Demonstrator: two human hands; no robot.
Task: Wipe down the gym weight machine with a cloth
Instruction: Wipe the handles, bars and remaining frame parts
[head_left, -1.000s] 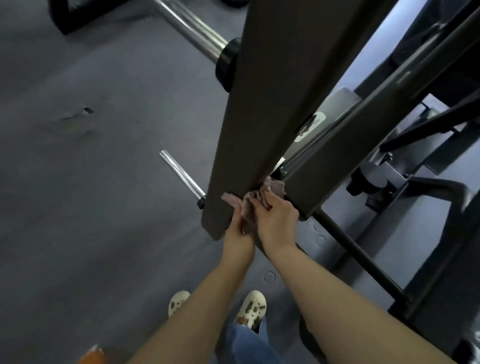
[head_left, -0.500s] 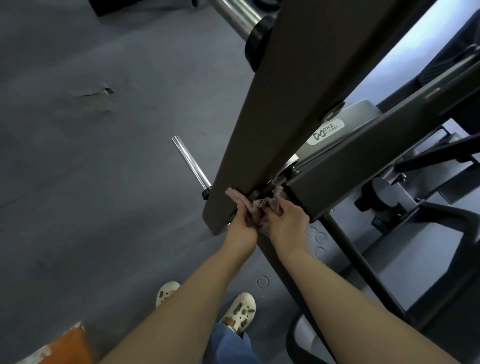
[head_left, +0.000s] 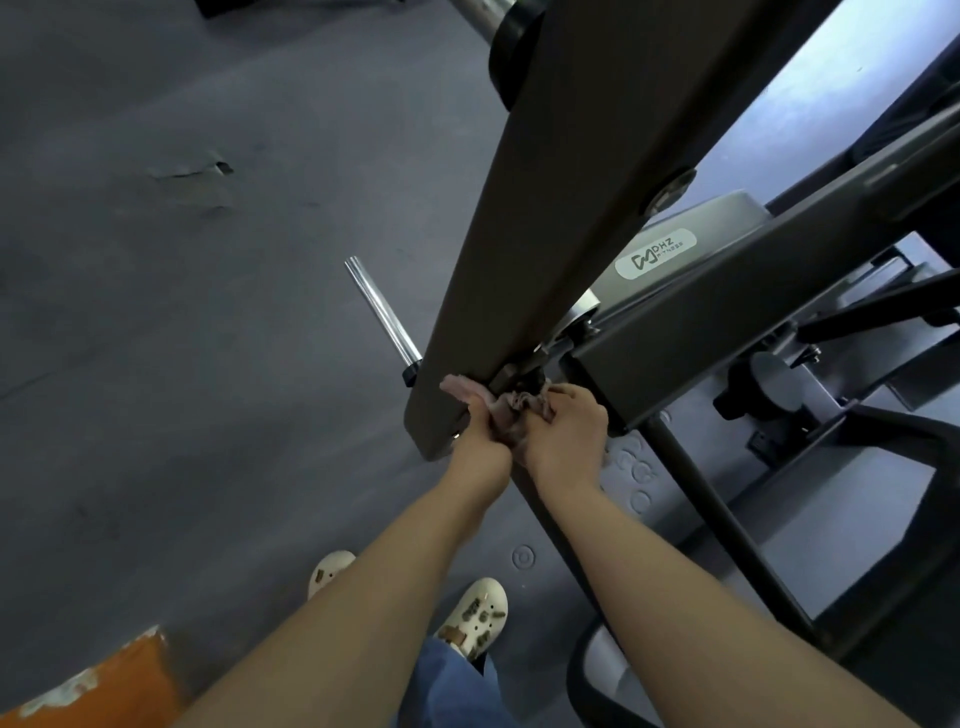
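Dark-brown steel machine arm (head_left: 561, 208): we clench the crumpled pink cloth (head_left: 511, 410) in left hand (head_left: 480, 434) and right hand (head_left: 563, 434), mid-wipe at its pivot; next, likely rub along the beam.

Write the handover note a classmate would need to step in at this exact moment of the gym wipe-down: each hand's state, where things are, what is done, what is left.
Left hand: grips the pink cloth at the lower end of the wide dark arm of the machine.
Right hand: fingers curled on the same cloth, at the joint where the arm meets the angled frame beam.
Done: cannot tell from this view which surfaces are wiped.
Left: judging by where the cloth sits, probably the rest of the arm, the beam, the chrome peg and the black knob.
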